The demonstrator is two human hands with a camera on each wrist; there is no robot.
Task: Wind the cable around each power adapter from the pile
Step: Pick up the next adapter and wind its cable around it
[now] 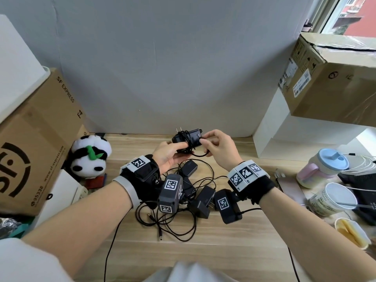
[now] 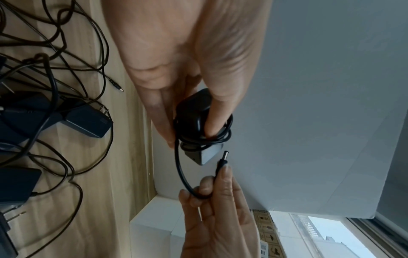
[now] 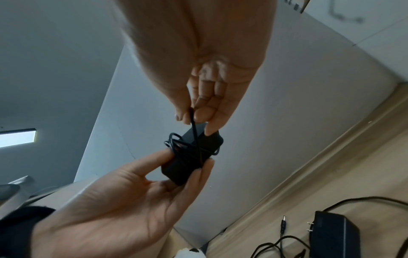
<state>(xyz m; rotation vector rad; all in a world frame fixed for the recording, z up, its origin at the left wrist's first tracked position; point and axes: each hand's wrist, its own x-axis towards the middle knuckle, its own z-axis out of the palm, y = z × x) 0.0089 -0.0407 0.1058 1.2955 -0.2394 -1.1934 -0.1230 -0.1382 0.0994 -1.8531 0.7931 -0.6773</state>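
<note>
A black power adapter (image 1: pixel 186 138) is held above the wooden table, its cable (image 1: pixel 200 154) wrapped several times around the body. My left hand (image 1: pixel 179 148) grips the adapter between thumb and fingers. My right hand (image 1: pixel 205 141) pinches the free end of the cable next to the adapter's right end. In the left wrist view the barrel plug (image 2: pixel 222 159) sticks out of the right hand's fingers (image 2: pixel 223 185), and a short loop hangs between plug and adapter (image 2: pixel 196 122). Below the hands lies the pile of adapters (image 1: pixel 200 197) with tangled cables.
A panda plush (image 1: pixel 89 157) and a large cardboard box (image 1: pixel 34 149) stand at the left. At the right are a white shelf (image 1: pixel 284 139), a taped box (image 1: pixel 333 82), a lidded mug (image 1: pixel 323 169) and a paper cup (image 1: pixel 333 200). Bare tabletop (image 1: pixel 213 255) lies near me.
</note>
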